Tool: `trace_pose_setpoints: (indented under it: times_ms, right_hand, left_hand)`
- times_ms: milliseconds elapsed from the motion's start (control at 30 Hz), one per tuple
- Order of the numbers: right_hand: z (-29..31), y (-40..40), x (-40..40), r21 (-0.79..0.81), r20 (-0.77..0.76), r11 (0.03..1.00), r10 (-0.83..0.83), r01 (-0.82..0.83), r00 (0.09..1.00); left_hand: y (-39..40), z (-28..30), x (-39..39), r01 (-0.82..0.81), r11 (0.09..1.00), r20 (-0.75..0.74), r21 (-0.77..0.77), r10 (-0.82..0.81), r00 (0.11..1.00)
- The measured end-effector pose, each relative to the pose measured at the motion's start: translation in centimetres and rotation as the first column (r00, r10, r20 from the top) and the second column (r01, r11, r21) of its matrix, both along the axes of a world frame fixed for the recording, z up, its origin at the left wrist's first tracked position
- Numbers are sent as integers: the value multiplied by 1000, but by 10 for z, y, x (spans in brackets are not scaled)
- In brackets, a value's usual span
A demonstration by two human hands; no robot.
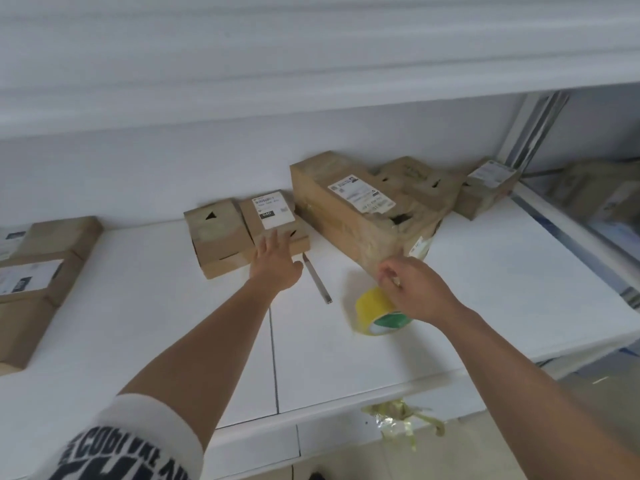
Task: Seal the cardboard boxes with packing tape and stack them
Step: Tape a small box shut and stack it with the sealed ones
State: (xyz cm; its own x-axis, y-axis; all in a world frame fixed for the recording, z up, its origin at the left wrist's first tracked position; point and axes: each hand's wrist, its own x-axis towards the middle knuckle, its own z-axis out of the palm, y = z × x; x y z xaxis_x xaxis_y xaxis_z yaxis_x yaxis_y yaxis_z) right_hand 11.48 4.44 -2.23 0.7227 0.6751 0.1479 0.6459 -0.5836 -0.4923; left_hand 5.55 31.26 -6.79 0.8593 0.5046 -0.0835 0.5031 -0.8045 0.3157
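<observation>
Right hand [415, 289] curled over glossy yellow tape roll [375, 315] on white bench [173, 306], grip unclear; left hand [277, 261] flat-fingered, wide, touching small cardboard box [273, 220]

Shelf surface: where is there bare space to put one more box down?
Bare: the white shelf between the left stack of boxes and the small boxes, and right of the tape roll. Crowded: along the back wall, around the long box and knife.

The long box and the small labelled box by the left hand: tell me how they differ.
The long box is far bigger than the small box. The long box's near end is torn and crumpled; the small box looks intact. The left hand reaches the small box; the right hand is at the long box. Both are brown with white labels.
</observation>
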Motion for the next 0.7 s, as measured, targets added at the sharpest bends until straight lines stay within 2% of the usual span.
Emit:
trace_pose_setpoints:
  times_ms: [100,300,433,533,600,700]
  right_hand:
    - [-3,-2,12,-11,-12,999,51,-52,999]
    - [-4,-12,31,-69,-39,990,119,-121,992]
    - [-9,-11,29,-102,-49,976,188,-193,981]
    - [-12,-6,22,-222,-98,936,256,-272,962]
    - [-13,-3,17,-307,-53,898,314,-315,948]
    - [-9,4,13,-287,37,896,363,-339,931]
  left_hand:
    - [-1,-9,2,-13,997,-79,78,20,997]
    - [-17,-13,-13,-131,975,-14,182,135,991]
    - [-25,-16,-31,-249,930,-60,272,275,960]
    - [-30,-18,-42,-386,891,-43,239,407,912]
    - [-32,-19,-49,-461,873,13,159,465,885]
    - [-37,-14,-59,-531,847,104,38,525,845]
